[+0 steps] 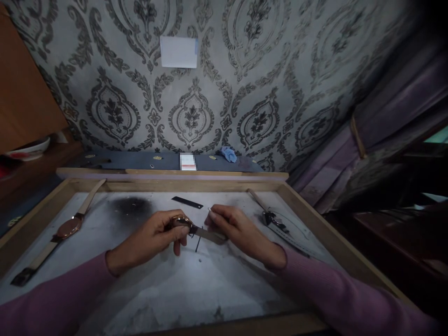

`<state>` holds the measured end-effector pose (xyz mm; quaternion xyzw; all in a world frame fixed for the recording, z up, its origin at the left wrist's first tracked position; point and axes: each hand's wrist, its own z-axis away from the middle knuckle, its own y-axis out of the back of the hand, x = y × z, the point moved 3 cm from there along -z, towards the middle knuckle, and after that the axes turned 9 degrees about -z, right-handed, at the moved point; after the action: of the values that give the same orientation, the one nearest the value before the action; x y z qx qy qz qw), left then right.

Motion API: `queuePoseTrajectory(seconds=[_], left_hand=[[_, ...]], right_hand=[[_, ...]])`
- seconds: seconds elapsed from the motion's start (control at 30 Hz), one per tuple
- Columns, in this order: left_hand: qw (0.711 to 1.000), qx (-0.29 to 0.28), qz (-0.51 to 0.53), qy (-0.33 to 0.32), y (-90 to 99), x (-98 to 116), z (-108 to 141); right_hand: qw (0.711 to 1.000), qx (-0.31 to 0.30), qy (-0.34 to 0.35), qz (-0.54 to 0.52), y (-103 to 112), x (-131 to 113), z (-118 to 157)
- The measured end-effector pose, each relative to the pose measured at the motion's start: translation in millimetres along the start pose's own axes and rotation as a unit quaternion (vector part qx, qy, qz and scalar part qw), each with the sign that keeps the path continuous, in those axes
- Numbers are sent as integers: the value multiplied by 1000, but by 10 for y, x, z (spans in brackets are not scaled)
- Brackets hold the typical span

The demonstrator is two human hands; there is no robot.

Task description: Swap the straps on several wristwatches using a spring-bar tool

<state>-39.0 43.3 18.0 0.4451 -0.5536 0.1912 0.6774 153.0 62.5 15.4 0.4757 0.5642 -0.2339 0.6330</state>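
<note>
My left hand (159,233) is closed around a wristwatch (182,221) with a gold-coloured case, thumb and fingers on its edge. From the case a grey-brown strap (210,235) runs rightward, its far end under my right hand (238,228). The fingers of that hand are pinched together, with a small pale tip (210,209) showing at them; the rest is hidden. On the white surface just below the strap lies a thin dark rod (199,241). A dark flat blade-like strip (187,202) rests behind both hands.
A second watch (69,227) lies at the left of the wooden-edged tray (182,185). Dark watch parts and a strap (275,219) lie at the right, beside a curved clear piece (294,238). Behind the tray are a small box (188,161) and a blue cloth (228,154).
</note>
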Motion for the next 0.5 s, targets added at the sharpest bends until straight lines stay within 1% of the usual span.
queuePoseTrajectory(seconds=[0.07, 0.1, 0.13, 0.17, 0.23, 0.27, 0.4, 0.5], left_hand=[[1000, -5, 19, 10, -11, -40, 0], [1000, -6, 28, 11, -16, -57, 0], [999, -6, 37, 10, -21, -69, 0], [999, -7, 43, 7, -26, -78, -1], [999, -8, 50, -1, -37, -84, -4], [999, -9, 50, -3, -42, -85, -5], [998, -8, 58, -1, -64, -110, -7], [996, 8, 89, 10, -86, -152, -1]], right_hand=[[994, 68, 47, 76, 60, -52, 18], [985, 97, 81, 118, 75, -92, 36], [974, 113, 117, 154, 74, -136, 59], [965, 115, 150, 180, 57, -177, 84], [957, 83, 195, 197, -7, -237, 129], [957, 62, 204, 195, -44, -252, 146], [965, 17, 199, 168, -141, -252, 170], [975, -8, 184, 127, -186, -218, 162]])
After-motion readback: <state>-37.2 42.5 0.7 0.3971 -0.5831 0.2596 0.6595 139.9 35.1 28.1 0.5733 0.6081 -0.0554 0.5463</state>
